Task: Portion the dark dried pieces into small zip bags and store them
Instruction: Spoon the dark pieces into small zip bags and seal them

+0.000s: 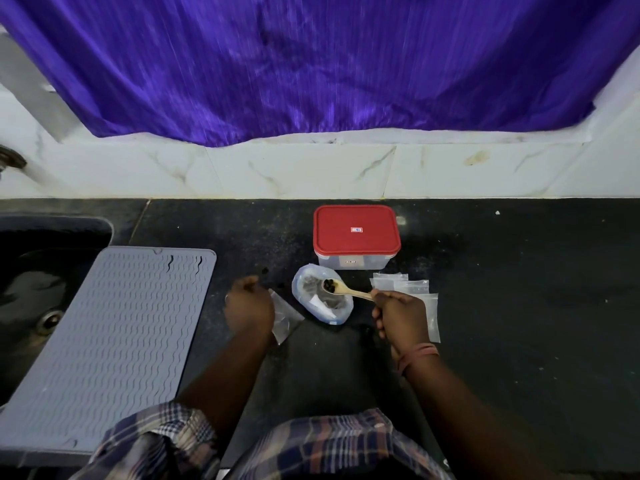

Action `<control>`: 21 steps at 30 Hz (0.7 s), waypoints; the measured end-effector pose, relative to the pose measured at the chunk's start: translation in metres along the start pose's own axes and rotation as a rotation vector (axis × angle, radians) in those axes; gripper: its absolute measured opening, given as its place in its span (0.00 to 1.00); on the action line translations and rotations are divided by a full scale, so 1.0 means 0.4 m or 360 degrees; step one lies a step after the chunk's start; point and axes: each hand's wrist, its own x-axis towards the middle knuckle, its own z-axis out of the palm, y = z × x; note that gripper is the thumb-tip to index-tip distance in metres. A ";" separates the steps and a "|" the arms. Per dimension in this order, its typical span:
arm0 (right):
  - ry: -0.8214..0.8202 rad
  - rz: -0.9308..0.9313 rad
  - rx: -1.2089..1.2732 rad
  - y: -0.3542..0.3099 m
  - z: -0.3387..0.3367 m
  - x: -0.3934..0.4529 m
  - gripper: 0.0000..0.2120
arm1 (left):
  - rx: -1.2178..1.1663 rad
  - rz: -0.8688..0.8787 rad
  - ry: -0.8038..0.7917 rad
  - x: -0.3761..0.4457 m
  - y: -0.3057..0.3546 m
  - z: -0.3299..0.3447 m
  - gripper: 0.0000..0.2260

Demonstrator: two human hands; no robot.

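Sleeves in plaid at the near edge, both forearms out over the black worktop (485, 289). Right hand (401, 317) grasps the handle of a wooden spoon (346, 289); its bowl carries a few dark dried pieces (330, 285) and sits over the open clear bag (322, 296) holding more of the same. Left hand (249, 306) pinches a small zip bag (285, 320) by its top, bag slanting down to the right, just left of the clear bag. A few loose dark bits lie just beyond the left hand. Spare zip bags (415, 289) lie flat, fanned, partly under the right hand. Behind them, a closed container with red lid (356, 230). Grey ribbed mat (114, 341) to the left, overlapping the sink (41, 271). Far back: marble tile wall, purple curtain (311, 64).
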 end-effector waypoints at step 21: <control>-0.0216 -0.0116 -0.0325 0.039 0.079 -0.082 0.13 | 0.0109 -0.0496 -0.0951 -0.019 -0.058 -0.074 0.04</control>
